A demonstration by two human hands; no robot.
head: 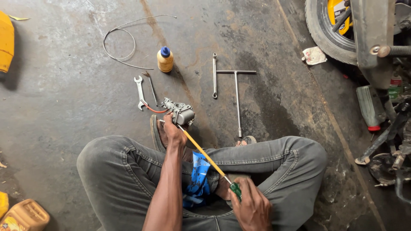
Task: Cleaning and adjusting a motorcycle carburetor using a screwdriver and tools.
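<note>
On the concrete floor (265, 34) in front of your crossed legs, your left hand (172, 131) is closed around a grey metal carburettor (180, 112), holding it just past your knee. Your right hand (252, 205) grips the green handle of a long screwdriver (204, 155), its yellow shaft running up-left to the carburettor. Blue cloth (198, 179) lies in your lap under the shaft. Further off: open wrench (139, 91) left, yellow bottle with blue cap (165, 59), T-handle wrench (236, 96) right, wire loop (122, 42) far left. A wheel (325, 32) sits far right.
</note>
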